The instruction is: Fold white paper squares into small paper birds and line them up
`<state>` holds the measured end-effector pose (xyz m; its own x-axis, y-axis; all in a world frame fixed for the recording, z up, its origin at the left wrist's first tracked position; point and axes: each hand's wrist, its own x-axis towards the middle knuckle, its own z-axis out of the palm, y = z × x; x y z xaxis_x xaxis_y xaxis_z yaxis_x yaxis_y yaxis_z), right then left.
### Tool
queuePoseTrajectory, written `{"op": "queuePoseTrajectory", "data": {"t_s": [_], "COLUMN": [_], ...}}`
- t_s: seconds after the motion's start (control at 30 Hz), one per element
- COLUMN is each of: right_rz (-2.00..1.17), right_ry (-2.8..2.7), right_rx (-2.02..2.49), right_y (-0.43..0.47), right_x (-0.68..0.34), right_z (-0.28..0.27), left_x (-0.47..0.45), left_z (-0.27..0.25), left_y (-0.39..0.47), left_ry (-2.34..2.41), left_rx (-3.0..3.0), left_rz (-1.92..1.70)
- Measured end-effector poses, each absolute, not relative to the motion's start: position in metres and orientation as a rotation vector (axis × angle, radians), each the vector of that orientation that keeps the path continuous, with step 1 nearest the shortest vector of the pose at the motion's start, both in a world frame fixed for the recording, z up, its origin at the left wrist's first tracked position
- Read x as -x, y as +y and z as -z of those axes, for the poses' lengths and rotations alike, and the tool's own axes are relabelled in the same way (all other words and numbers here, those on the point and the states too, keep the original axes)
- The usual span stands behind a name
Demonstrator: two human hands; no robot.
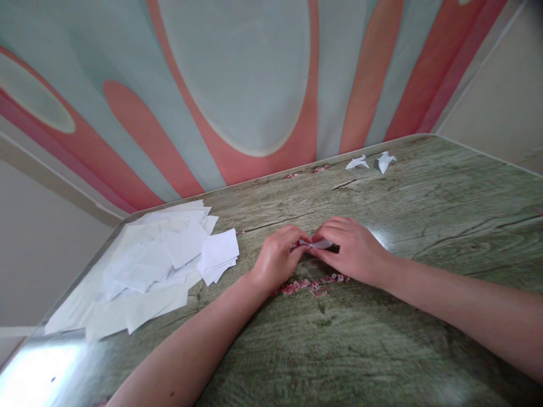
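Over the table (263,362), I've got left hand (280,251) and right hand (352,247) pinching a part-folded paper (324,244), two birds (357,163) seemingly done, loose sheets (182,249) left.

Pinching a small white paper (323,244) between left hand (278,254) and right hand (354,246), over a wood-grain table (280,350) bearing loose sheets (146,263) at left and two folded figures (385,163) beyond.

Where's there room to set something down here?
The tabletop looks bare between two folded papers and the right forearm, and between that and the left forearm. Crowded: left, under loose sheets and a small stack, and the middle, where left hand and right hand hold paper.
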<state>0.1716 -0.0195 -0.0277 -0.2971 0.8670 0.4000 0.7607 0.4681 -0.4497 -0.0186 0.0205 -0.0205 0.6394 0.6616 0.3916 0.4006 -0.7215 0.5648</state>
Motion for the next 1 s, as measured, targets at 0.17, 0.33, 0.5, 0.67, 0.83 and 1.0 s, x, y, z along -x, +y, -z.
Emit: {"op": "queuePoseTrajectory", "data": {"t_s": [0.17,0.33,0.5,0.67,0.83,1.0], "right_rz": [-0.201,-0.205,-0.177,-0.158,-0.143,-0.137], "right_ry": [-2.102,-2.099,-2.093,-2.097,-2.099,-2.105], "right_rx": [1.347,1.33,1.315,1.317,1.317,1.306], "right_y": [-0.0186,-0.0184,-0.019,-0.02,-0.0203,-0.0194], "right_x": [-0.1715,-0.1719,-0.1719,-0.171,-0.1708,-0.1721], "right_z": [0.0306,0.0307,0.0303,0.0291,0.0287,0.0306], "left_x": [0.0151,0.0134,0.0137,0.0129,0.0119,0.0128], "left_z": [0.0216,0.0234,0.0223,0.019,0.015,0.016], "left_y": [0.0217,0.0249,0.0254,0.0236,0.0214,0.0228], "left_ry": [1.001,1.038,0.999,1.032,1.059,1.058], "left_rx": [-2.209,-1.84,-1.694,-1.723,-1.74,-1.833], "left_rz": [-0.828,-0.739,-0.729,-0.749,-0.732,-0.736]}}
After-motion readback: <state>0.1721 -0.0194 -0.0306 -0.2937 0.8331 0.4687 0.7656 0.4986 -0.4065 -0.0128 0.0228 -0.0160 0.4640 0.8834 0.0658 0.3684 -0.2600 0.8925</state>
